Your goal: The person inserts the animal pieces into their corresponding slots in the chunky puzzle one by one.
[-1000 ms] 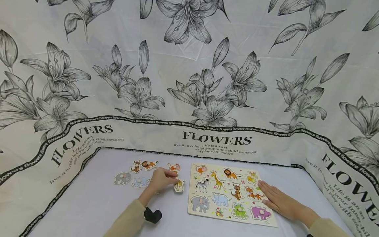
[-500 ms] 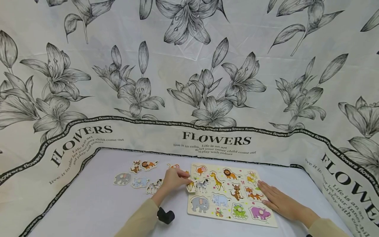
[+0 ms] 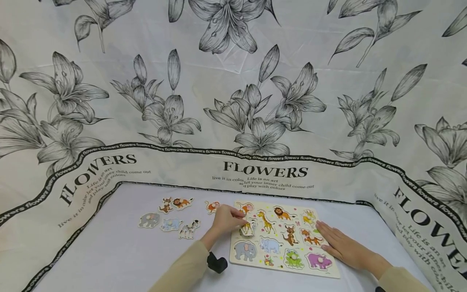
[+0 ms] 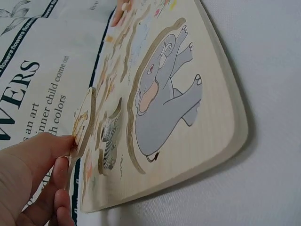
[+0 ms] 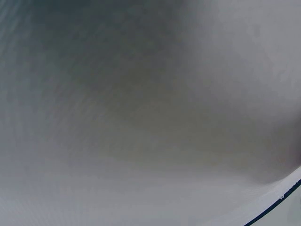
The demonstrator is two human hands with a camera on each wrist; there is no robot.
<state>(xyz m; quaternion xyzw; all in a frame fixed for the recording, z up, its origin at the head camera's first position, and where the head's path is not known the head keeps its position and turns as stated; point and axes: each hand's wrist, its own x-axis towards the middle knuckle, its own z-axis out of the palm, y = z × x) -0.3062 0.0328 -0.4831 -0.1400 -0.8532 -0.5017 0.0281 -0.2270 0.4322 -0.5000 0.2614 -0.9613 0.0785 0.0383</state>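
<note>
The left hand [image 3: 227, 220] pinches the giraffe piece [image 3: 247, 230] between thumb and fingers, over the zebra recess [image 4: 110, 145] of the puzzle board [image 4: 214, 134]. The right hand [image 3: 342, 246], fingers extended, rests at the board's right edge.

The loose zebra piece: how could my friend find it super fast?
Start at the big puzzle board on the white table and go left, past the left hand, to the loose animal pieces. The loose zebra piece lies at the right end of the nearer row, beside the pale blue animal piece. It's the only one there with black and white stripes.
</note>
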